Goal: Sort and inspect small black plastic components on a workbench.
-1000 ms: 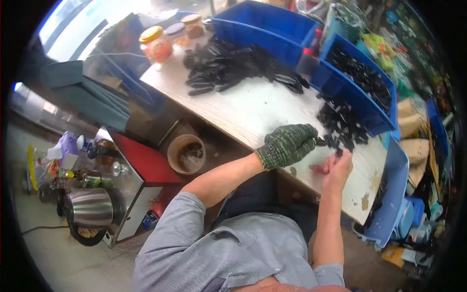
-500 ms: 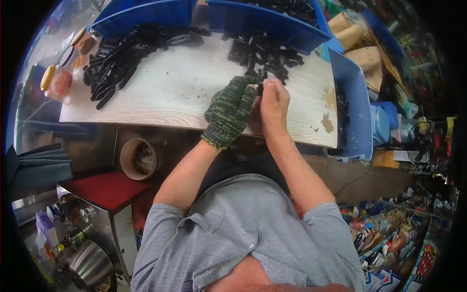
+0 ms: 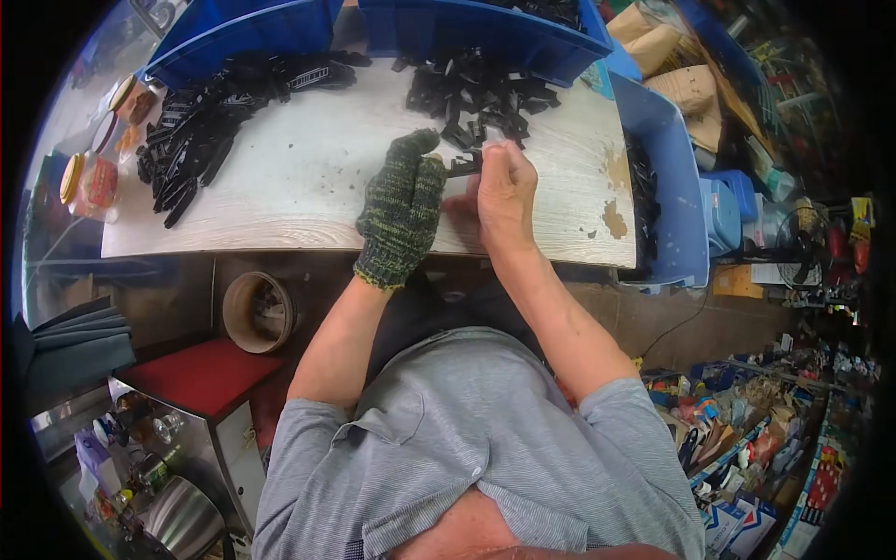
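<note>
Three blue bins frame the table (image 3: 308,173): the one at the upper left (image 3: 243,47) shows only its outer wall and rim, the one at the upper middle (image 3: 476,33) has dark pieces visible inside near its right end, and the lighter blue tub (image 3: 674,201) at the right holds more black pieces along its left side. Two heaps of black pieces lie on the table, longer strips (image 3: 201,121) at the upper left and short bits (image 3: 481,89) at the upper middle. At the left edge, a yellow-lidded jar (image 3: 96,187) has reddish contents; a round bucket (image 3: 259,313) at the lower left holds something pale, too unclear to name. Near the middle, just below the short bits, a small black piece (image 3: 463,165) sits between the hands: the right hand (image 3: 507,191) pinches its right end with fingers drawn narrow, while the gloved left hand (image 3: 399,210) curls beside its left end; whether it grips, I cannot tell.
</note>
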